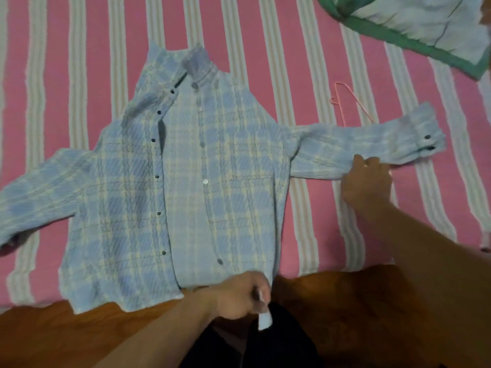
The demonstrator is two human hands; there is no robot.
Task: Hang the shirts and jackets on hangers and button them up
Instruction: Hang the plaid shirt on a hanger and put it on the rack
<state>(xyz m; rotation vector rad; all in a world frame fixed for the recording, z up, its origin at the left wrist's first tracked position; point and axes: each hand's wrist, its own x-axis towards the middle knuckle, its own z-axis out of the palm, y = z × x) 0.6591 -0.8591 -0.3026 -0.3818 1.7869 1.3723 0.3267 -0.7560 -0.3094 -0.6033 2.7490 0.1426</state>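
A light blue and cream plaid shirt (186, 181) lies flat and unbuttoned on the pink striped bed, collar away from me, both sleeves spread out. My left hand (239, 296) grips the shirt's bottom hem at the bed's near edge, with a corner of fabric hanging below the fist. My right hand (366, 179) pinches the lower edge of the right sleeve, near its cuff. A thin pink hanger (345, 102) lies on the bed just beyond that sleeve, partly hidden under it.
The pink and white striped bedsheet (305, 62) covers the whole bed. A pale garment with green trim (425, 30) lies at the far right corner. A brown wooden bed edge (79, 333) runs along the near side.
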